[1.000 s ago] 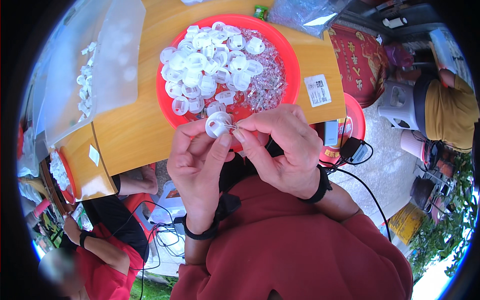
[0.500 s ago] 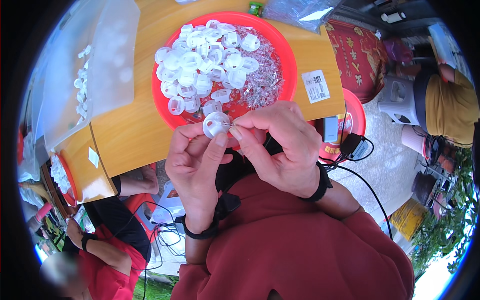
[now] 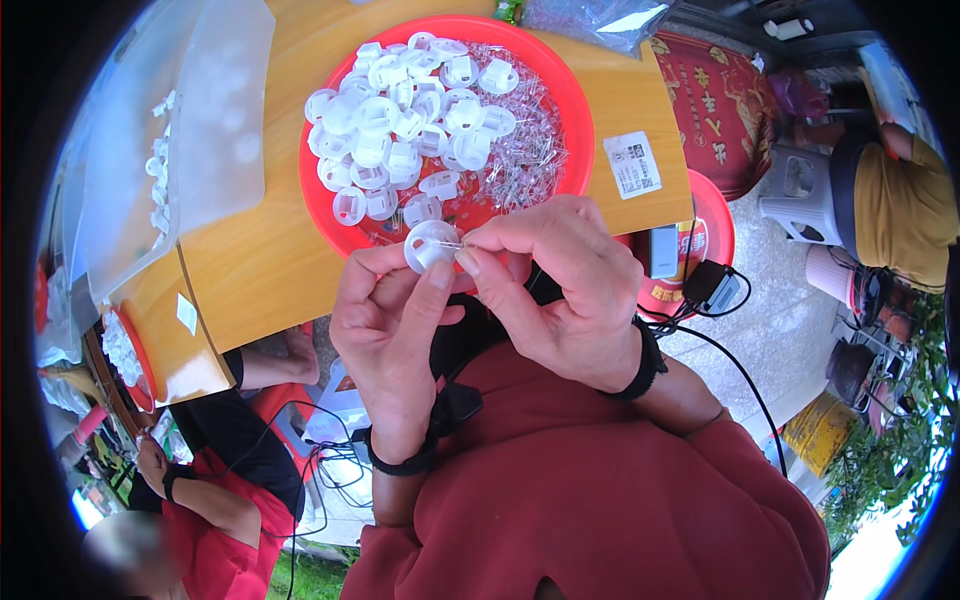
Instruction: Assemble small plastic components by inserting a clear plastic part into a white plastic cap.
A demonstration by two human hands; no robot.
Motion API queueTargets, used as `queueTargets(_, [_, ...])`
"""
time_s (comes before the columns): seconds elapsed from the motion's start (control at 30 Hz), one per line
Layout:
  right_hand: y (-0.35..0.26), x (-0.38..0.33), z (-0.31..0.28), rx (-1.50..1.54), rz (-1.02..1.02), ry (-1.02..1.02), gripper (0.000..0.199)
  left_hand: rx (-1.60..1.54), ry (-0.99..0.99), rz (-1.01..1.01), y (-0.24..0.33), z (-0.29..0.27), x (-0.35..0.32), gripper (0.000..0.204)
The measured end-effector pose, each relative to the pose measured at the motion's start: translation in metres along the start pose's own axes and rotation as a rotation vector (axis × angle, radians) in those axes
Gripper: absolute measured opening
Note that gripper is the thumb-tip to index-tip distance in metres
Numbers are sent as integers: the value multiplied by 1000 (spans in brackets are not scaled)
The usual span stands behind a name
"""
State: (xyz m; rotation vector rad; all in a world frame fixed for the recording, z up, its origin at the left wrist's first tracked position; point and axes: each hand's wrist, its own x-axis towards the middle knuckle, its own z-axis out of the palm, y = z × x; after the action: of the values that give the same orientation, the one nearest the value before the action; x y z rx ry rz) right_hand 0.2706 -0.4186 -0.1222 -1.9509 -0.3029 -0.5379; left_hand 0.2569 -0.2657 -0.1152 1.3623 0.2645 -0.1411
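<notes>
My left hand (image 3: 388, 335) pinches a white round plastic piece (image 3: 428, 252) with an opening in its face, between thumb and index finger. Close beside it, my right hand (image 3: 565, 290) has thumb and forefinger pressed together on a thin clear piece with wire-like legs (image 3: 449, 245), which reaches to the opening of the white piece. How deep it sits there is too small to tell. Just beyond both hands is a red round tray (image 3: 578, 130). It holds a heap of similar white pieces (image 3: 375, 118) on the left and many thin clear pieces (image 3: 530, 150) on the right.
The tray stands on a wooden table (image 3: 265, 270). A translucent bin (image 3: 225, 130) with some white pieces is at the left, a printed label (image 3: 632, 165) at the right. Black cables (image 3: 735, 355) hang at my right. A co-worker in red (image 3: 225, 500) sits at the lower left.
Both hands keep nearly the same hold and place. The tray and table appear slightly higher in the picture. No piece has been let go.
</notes>
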Motion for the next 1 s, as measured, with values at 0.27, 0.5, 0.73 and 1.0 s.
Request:
queueTargets(0.27, [2, -1, 1, -4, -4, -5, 14, 12, 7, 2, -1, 0, 1, 20])
queueTargets(0.5, [4, -1, 2, -23, -6, -12, 14, 22, 10, 0, -1, 2, 2, 19])
queueTargets(0.73, [1, 1, 2, -25, 20, -13, 15, 155, 73, 163, -12, 5, 0, 23])
queueTargets(1.0, [2, -1, 4, -109, -62, -11, 18, 334, 172, 350, -17, 6, 0, 27])
